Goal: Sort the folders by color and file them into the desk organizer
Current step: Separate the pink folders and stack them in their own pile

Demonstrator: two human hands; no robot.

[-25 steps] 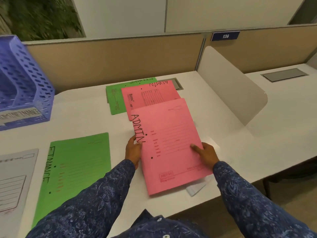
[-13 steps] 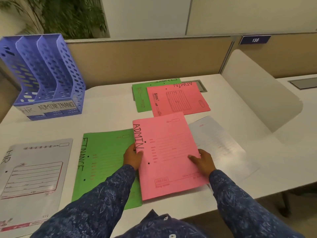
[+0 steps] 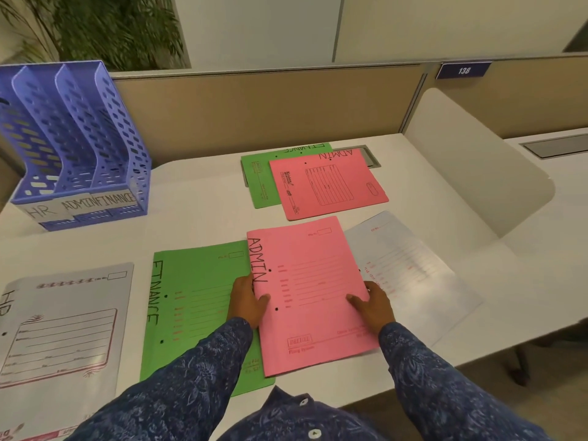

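A pink folder marked ADMIN lies in front of me, held at both sides: my left hand grips its left edge, my right hand its right edge. Its left edge overlaps a green FINANCE folder; a white folder lies partly under its right side. Another white folder marked HR lies at the far left. Further back a second pink ADMIN folder lies on a second green folder. The blue desk organizer, labelled HR, ADMIN, FINANCE, stands at the back left with its slots showing nothing inside.
A tan partition runs along the back of the white desk. A white curved divider panel stands on the right. A grey cable hatch lies behind the far folders. A plant shows beyond the partition.
The pink ADMIN folder has slid left in both hands, uncovering the white folder beneath and coming to overlap the green FINANCE folder. My view swung left, bringing the organizer and HR folder into sight.
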